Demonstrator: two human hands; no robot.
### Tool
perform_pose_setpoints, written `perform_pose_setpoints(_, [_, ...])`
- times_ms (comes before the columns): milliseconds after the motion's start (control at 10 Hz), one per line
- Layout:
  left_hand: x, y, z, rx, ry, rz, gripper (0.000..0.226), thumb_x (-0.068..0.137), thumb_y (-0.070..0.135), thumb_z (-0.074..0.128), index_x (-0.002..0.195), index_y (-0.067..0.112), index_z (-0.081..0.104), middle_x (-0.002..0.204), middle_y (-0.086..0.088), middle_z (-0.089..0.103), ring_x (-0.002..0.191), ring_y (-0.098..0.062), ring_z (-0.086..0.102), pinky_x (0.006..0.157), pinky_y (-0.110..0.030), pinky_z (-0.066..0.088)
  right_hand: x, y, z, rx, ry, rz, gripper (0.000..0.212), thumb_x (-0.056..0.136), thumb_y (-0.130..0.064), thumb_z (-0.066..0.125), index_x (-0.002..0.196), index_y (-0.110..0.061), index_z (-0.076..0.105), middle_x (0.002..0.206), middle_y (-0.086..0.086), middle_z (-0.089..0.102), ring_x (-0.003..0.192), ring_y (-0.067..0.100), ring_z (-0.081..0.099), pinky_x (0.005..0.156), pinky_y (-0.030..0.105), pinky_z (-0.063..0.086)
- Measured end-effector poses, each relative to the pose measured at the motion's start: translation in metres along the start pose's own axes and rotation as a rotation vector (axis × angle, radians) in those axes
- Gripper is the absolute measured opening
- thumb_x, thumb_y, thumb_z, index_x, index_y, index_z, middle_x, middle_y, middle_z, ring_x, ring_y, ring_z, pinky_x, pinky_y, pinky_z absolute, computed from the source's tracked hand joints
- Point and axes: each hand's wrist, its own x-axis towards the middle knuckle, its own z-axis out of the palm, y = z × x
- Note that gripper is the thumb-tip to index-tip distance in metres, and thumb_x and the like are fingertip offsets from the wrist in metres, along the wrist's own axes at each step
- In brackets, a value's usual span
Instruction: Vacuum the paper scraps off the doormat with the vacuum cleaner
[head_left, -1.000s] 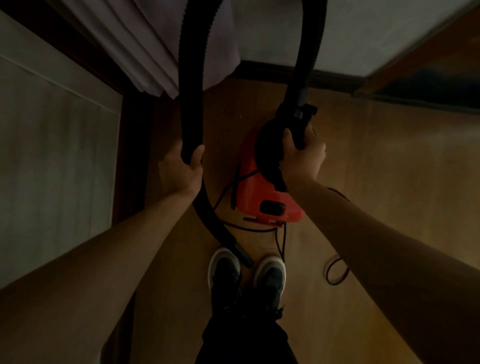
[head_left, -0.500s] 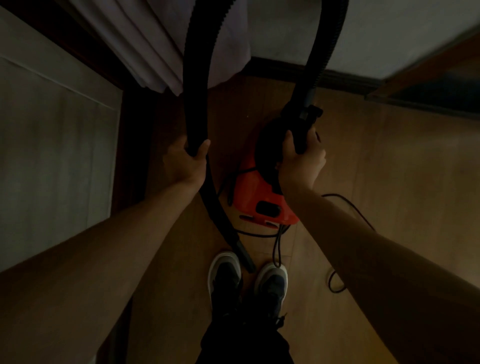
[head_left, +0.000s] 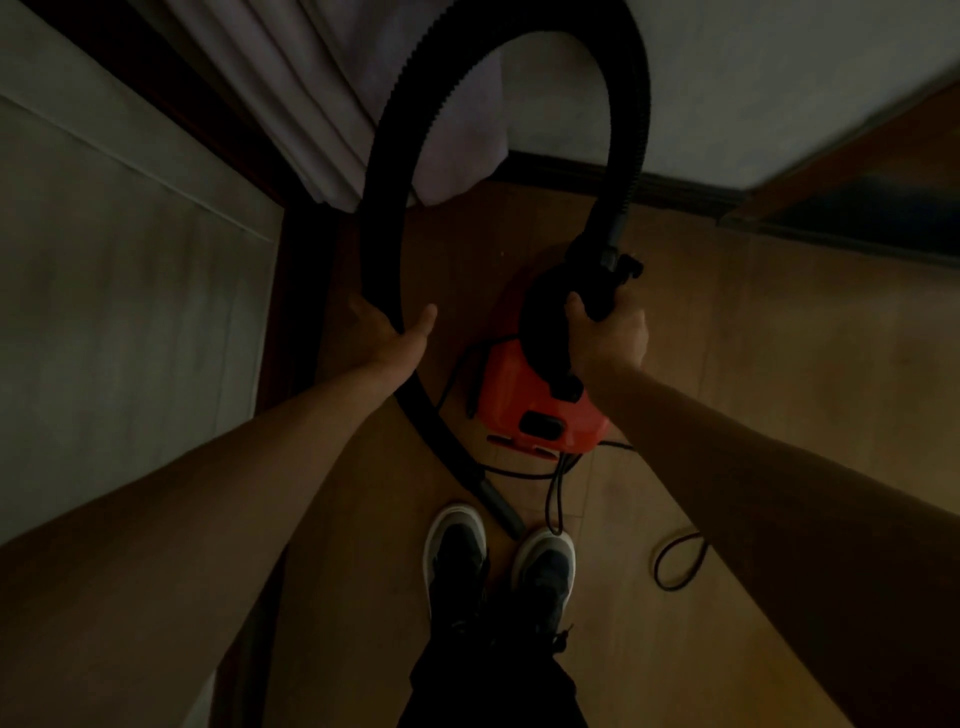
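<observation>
A small red and black vacuum cleaner (head_left: 537, 410) hangs above the wooden floor in front of my feet. My right hand (head_left: 608, 338) is shut on its black top handle. A black ribbed hose (head_left: 498, 57) arches up from the vacuum's front and comes down on the left. My left hand (head_left: 387, 338) cups that hose, thumb spread to the right. The hose's nozzle end (head_left: 501, 506) points down beside my left shoe. No doormat or paper scraps are in view.
The black power cord (head_left: 675, 564) loops on the floor to the right of my shoes (head_left: 498, 556). A pale curtain (head_left: 322, 104) hangs at the back left beside a dark frame. A dark baseboard (head_left: 675, 189) runs along the far wall.
The view has tilted up, so the hose's whole arch now shows. The vacuum and both hands sit slightly higher and farther from my feet. My left thumb has loosened off the hose.
</observation>
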Motion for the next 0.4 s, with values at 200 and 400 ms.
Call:
perform_pose_setpoints(200, [-0.022,0.018,-0.024,0.082,0.046,0.186,0.106,0.089,0.048,0.067,0.159,0.019,-0.008,0.163,-0.011,0.021,0.145,-0.031,0.032,0.116,-0.043,0.033,0.002,-0.028,-0.054,-0.42,-0.32,-0.115,0.055,0.088,-0.046,0.066,0.127,-0.01,0.056,0.122,0.014,0.059,0.103,0.033,0.062,0.077,0.036,0.052])
perform_pose_setpoints(400, [-0.062,0.053,-0.062,0.298,0.001,0.421,0.105,0.083,0.062,0.064,0.159,0.024,0.001,0.16,-0.013,0.024,0.143,-0.032,0.032,0.114,-0.049,0.036,-0.02,-0.08,-0.107,-0.752,-0.387,-0.396,0.075,0.084,-0.057,0.064,0.141,-0.014,0.04,0.137,0.019,0.047,0.125,0.038,0.048,0.096,0.046,0.048])
